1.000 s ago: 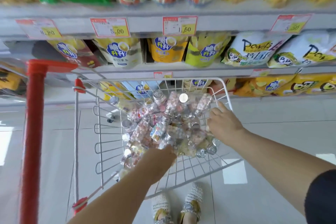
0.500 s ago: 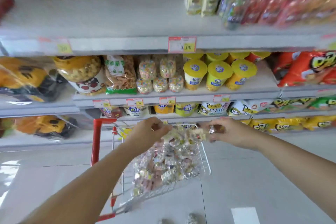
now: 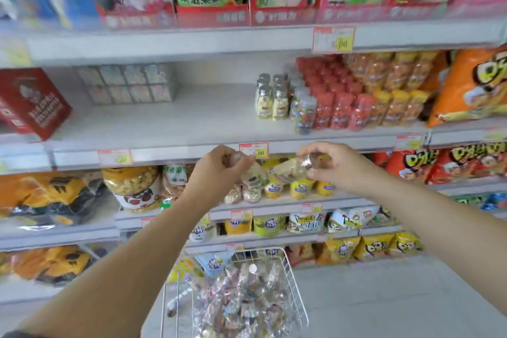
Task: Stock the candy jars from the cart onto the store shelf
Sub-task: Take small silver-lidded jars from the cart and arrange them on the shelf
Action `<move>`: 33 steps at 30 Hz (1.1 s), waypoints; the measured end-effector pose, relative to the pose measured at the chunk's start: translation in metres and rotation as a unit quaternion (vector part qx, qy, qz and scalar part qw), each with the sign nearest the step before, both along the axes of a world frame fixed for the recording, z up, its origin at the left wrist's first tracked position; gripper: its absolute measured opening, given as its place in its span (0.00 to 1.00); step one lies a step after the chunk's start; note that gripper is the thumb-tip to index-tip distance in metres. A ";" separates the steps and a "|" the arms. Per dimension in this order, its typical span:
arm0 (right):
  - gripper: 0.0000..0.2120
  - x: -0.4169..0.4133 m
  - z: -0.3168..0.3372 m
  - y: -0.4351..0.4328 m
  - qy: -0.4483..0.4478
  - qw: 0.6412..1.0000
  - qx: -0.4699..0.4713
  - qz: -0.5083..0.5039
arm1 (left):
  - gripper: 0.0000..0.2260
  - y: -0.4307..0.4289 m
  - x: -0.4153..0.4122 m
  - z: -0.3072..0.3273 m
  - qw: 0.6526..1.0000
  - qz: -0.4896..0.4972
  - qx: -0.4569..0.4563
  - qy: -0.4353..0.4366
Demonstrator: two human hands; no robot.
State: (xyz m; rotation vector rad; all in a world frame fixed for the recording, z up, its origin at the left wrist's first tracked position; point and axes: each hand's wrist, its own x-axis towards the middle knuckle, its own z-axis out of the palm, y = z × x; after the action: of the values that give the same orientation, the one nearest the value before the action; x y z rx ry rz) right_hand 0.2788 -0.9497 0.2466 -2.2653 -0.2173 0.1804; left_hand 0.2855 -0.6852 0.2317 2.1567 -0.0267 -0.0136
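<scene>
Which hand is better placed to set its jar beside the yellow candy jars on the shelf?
Probably the left hand: its jar is just below the bare shelf left of the yellow candy jars. The right hand, holding a second jar, is under the crowded red jars.

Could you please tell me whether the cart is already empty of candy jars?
No, the cart holds a heap of candy jars between its wire walls.

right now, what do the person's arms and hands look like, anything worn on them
The left forearm and right forearm are bare. The left hand and right hand wear no gloves, and no watch, bracelet or ring shows. A sliver of dark sleeve seems to show at the left arm's lower end.
</scene>
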 end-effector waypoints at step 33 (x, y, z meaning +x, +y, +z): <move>0.22 0.177 0.017 0.027 -0.256 0.875 -0.408 -0.049 | 0.27 -0.062 0.185 0.001 0.990 -0.002 0.134 -0.034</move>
State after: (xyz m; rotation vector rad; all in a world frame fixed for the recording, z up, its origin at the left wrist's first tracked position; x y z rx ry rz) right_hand 0.4561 -0.9230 0.2631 -3.1296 -0.3474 -0.4870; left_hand 0.4702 -0.7473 0.2323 2.4263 -0.0732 0.0571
